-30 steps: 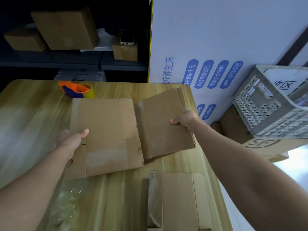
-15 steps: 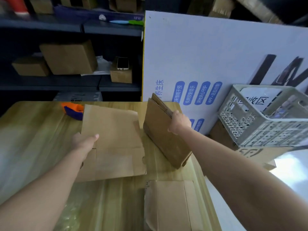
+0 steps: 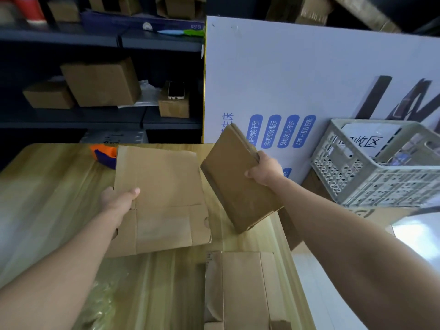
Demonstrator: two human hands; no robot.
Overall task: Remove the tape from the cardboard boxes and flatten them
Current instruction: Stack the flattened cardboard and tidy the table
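Head view: the right hand [image 3: 263, 171] grips 1 flattened box [image 3: 238, 182] by its edge, tilted above the wooden table [image 3: 47, 198] near its right side. The left hand [image 3: 119, 198] pinches a second flattened box [image 3: 162, 198] lying on the table. Held by 1 edge, the lifted box could slip or spring open, or swing into the grey crate [image 3: 371, 167].

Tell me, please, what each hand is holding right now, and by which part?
The right hand lifts a flattened box by its right edge. The left hand grips the left edge of the flat cardboard on the table.
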